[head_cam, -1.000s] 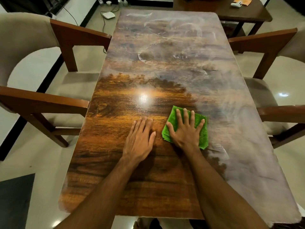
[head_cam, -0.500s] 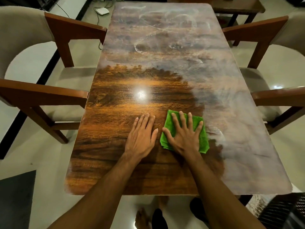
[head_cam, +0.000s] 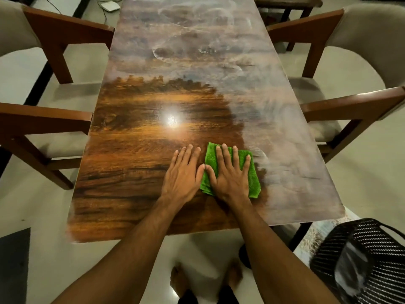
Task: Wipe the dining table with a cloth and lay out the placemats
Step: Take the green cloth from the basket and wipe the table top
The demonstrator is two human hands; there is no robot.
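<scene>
**Wiping step in hand, placemats not in view**

The folded green cloth point(head_cam: 253, 176) lies flat on the surface point(head_cam: 131, 172) near its front edge, right of centre. The right hand point(head_cam: 230, 178) presses it down, fingers straight and spread. The left hand point(head_cam: 182, 174) lies flat on bare wood just beside it, holding nothing. The near-left area looks glossy; the right side and far end carry a grey haze — by that, well under half looks wiped. The next move likely calls for pushing the cloth right through the hazy strip beside it, then working toward the far end with even pressure. Chairs point(head_cam: 43, 115) flank both sides, with a black woven basket point(head_cam: 361, 260) at lower right. No brand, label or writing is readable.
</scene>
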